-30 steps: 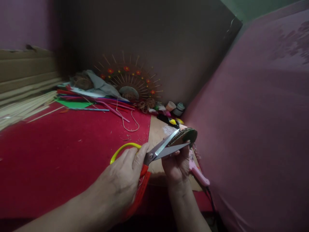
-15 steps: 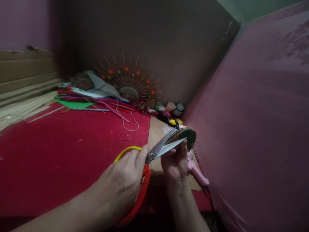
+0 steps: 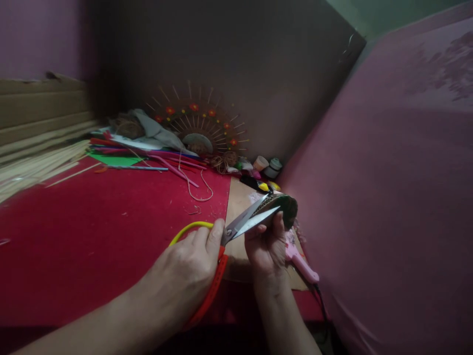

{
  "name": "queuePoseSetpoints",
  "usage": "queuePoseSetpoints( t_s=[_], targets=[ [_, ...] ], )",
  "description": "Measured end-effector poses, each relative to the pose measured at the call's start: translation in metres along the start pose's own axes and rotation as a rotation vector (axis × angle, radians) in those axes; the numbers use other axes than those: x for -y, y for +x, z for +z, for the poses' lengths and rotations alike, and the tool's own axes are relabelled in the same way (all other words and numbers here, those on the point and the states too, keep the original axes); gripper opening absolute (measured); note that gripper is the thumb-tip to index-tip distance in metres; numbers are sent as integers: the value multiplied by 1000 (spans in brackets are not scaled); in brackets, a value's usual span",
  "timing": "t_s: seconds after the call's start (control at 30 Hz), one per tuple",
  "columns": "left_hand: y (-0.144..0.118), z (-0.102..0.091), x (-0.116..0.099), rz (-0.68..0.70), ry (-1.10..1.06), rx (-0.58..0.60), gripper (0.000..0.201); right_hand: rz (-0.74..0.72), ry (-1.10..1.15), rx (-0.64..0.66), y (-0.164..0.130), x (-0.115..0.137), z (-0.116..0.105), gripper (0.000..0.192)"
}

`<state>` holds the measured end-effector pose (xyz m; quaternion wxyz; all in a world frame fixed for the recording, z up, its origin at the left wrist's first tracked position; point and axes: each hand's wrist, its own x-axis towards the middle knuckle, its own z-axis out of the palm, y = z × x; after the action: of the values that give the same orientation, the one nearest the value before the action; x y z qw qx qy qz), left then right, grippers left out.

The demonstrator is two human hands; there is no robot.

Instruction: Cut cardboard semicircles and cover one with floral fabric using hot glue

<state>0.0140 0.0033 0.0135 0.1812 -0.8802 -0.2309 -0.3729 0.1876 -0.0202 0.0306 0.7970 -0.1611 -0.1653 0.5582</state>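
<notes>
Fingers of the left hand (image 3: 188, 261) grip the scissors (image 3: 236, 228); its 2 blades point up-right, slightly parted around the cardboard disc (image 3: 283, 207), pinched by the right hand (image 3: 266, 246) above the cardboard sheet's (image 3: 238, 197) right edge.

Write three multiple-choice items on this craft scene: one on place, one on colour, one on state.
1. Where does the pink glue gun lie?
A. beside the pale stick bundle
B. just right of the right hand
C. on the green paper sheet

2. What colour is the upper loop of the scissors' handle?
A. yellow
B. blue
C. white

3. How do the steel scissor blades stand?
A. shut flat
B. hidden
C. parted around the round cardboard piece's edge

Answers:
1 B, it lies on the brown board beside the right hand.
2 A, a yellow loop curves above the left hand.
3 C, both blades straddle the round cardboard piece.
</notes>
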Motion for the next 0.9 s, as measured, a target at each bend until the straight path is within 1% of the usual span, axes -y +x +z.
queuePoseSetpoints(
  t_s=[0.13,0.3,0.4,0.5,0.6,0.67,0.7,0.83,0.9],
  targets=[
    [-1,1,-1,-12,19,11,43,0,-7,-29,0,-2,1,32],
    [-2,1,-3,-33,26,47,45,-19,-59,-90,2,-2,1,21],
    [-4,4,-3,-56,31,86,45,-30,-75,-108,4,-3,1,19],
    [-6,9,-4,-104,24,194,47,-61,-61,-147,5,-5,2,18],
    [-6,12,-4,-161,-20,347,51,-94,-40,-209,8,-7,4,18],
    [-4,12,-4,-182,-52,402,51,-89,-37,-246,9,-7,4,18],
    [-3,11,-3,-187,-61,404,51,-81,-45,-256,9,-7,4,17],
    [2,5,-4,-194,-24,349,50,-92,-90,-249,8,-7,3,16],
    [4,1,-4,-182,8,382,53,-91,-96,-243,7,-8,3,15]
  ],
)
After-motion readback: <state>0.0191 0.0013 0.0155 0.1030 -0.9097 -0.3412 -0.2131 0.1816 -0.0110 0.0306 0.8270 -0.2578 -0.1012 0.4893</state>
